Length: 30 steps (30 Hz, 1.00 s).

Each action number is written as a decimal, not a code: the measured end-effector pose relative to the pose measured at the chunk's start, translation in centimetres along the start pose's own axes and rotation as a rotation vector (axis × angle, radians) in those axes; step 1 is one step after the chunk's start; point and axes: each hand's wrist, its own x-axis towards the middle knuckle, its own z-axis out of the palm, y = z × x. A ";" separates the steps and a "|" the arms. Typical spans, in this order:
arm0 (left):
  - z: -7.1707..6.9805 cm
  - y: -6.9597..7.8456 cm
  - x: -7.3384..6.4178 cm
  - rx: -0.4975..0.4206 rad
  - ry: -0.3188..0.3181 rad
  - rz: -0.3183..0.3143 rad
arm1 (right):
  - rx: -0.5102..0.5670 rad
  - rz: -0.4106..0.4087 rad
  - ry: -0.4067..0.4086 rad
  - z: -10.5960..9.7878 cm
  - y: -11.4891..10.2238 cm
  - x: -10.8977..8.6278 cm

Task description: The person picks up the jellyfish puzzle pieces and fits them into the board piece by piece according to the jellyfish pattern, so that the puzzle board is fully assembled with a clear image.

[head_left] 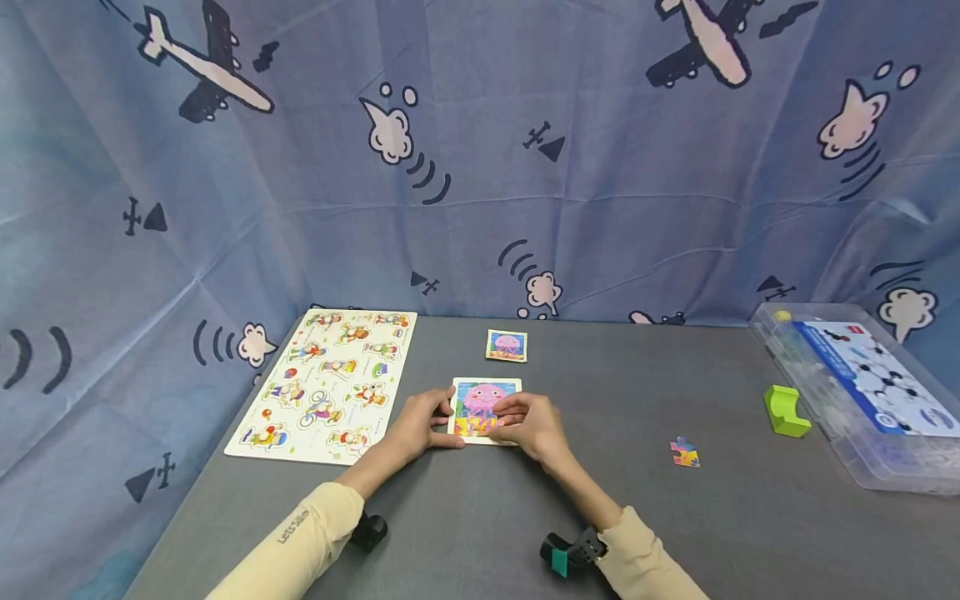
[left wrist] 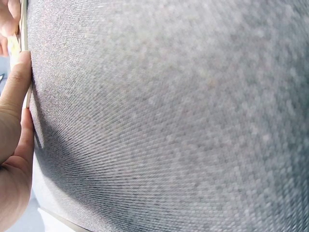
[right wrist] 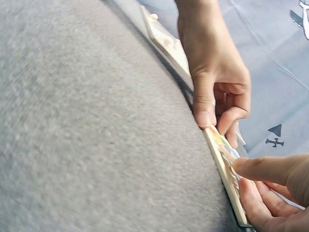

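Note:
A small jigsaw puzzle (head_left: 480, 398) with a pink octopus picture lies in a cream tray on the table. The left hand (head_left: 420, 423) grips the tray's left side, its thumb at the near left corner and its fingers along the left edge. Over the puzzle's right part, the right hand (head_left: 531, 425) pinches a puzzle piece between thumb and fingers, low against the tray. Its fingers hide most of that piece. In the right wrist view, the tray's cream edge (right wrist: 223, 174) runs between both hands. A loose puzzle piece (head_left: 685, 452) lies to the right on the table.
Behind the puzzle lies a small octopus picture card (head_left: 506, 345). A large cream board (head_left: 330, 383) with printed figures is at the left. At the right are a green curved block (head_left: 787, 411) and a clear plastic case (head_left: 862, 450). A patterned blue curtain (head_left: 480, 208) hangs behind the table.

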 end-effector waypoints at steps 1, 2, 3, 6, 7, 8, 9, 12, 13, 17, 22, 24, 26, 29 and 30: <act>0.0 0.0 0.0 -0.006 0.001 -0.001 | -0.029 -0.013 0.007 0.1 0.0 0.0; 0.0 0.0 0.0 -0.011 0.001 -0.001 | -0.049 -0.020 0.014 0.3 0.0 0.1; 0.0 0.0 0.0 -0.013 0.003 0.000 | -0.070 -0.034 0.019 0.4 0.0 0.1; 0.0 0.0 -0.1 -0.025 0.004 0.001 | -0.108 -0.076 0.030 0.6 0.0 0.1; 0.0 0.0 -0.1 -0.028 0.006 0.003 | -0.115 -0.088 0.030 0.7 0.0 0.1; 0.0 0.0 -0.1 -0.028 0.006 0.005 | -0.122 -0.096 0.032 0.7 0.0 0.1; 0.0 0.1 -0.1 -0.025 0.006 0.007 | -0.136 -0.107 0.032 0.7 -0.1 0.1; 0.0 0.1 -0.1 -0.019 0.004 0.005 | -0.192 -0.145 0.038 0.7 -0.2 -0.1; 0.0 0.1 -0.1 -0.018 0.003 0.003 | -0.214 -0.152 0.039 0.7 -0.2 -0.1; 0.0 0.1 -0.1 -0.020 0.001 -0.006 | -0.278 -0.171 0.036 0.6 -0.3 -0.1; 0.0 0.1 -0.1 -0.020 -0.002 -0.007 | -0.291 -0.190 0.017 0.4 -0.4 0.0; 0.0 0.1 -0.2 -0.016 -0.004 -0.007 | -0.274 -0.187 0.015 0.3 -0.3 0.2; 0.0 0.0 -0.1 -0.013 -0.002 -0.005 | -0.249 -0.188 0.014 0.2 -0.3 0.3; 0.1 -0.1 -0.1 -0.011 0.003 0.002 | -0.195 -0.210 0.010 0.3 -0.2 0.4; 0.1 -0.2 -0.1 -0.010 0.005 0.005 | -0.176 -0.217 0.005 0.3 -0.1 0.5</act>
